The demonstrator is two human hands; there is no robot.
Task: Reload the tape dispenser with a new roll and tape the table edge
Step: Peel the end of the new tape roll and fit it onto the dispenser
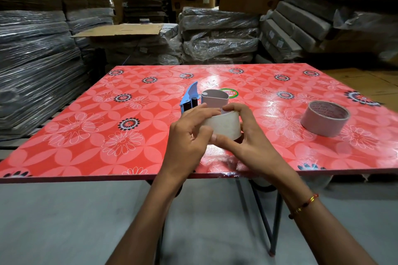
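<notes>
Both hands (215,133) grip new roll (224,123), core axis approx. upright; dispenser (206,99) lies just beyond, L hand (189,135) nearer.

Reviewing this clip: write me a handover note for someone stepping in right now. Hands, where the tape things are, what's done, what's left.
Left hand: fingers curled round the near-left side of the white tape roll.
Right hand: grips the same roll from the right, thumb across its front.
The roll is held just above the red floral table, right in front of the blue tape dispenser, which lies on the table.
A second, brownish tape roll sits flat on the table to the right, untouched.
Done: a roll is in hand at the dispenser.
Left: seat the roll on the dispenser, thread the tape, then tape the table edge.
</notes>
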